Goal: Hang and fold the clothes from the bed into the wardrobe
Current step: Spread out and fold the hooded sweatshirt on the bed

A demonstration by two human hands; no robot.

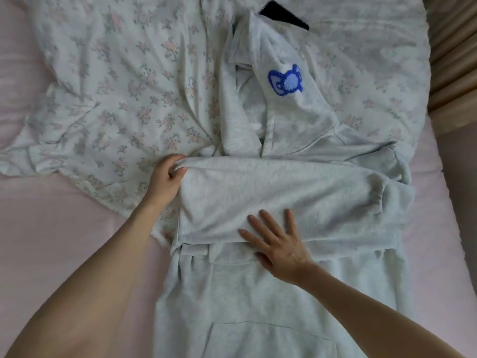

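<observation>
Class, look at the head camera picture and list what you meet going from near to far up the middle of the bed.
Hoodie pocket → right hand pressing flat on the hoodie → folded sleeve lying across, its left end gripped by the left hand → blue patch → black object.

No text or numbers can be read; the hoodie (258,293) bears only a wordless blue emblem (285,80)

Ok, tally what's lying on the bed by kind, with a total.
Grey hoodie, gripped by the left hand and pressed by the right hand: 1
Floral garment: 1
Dark flat object: 1
Total: 3
</observation>
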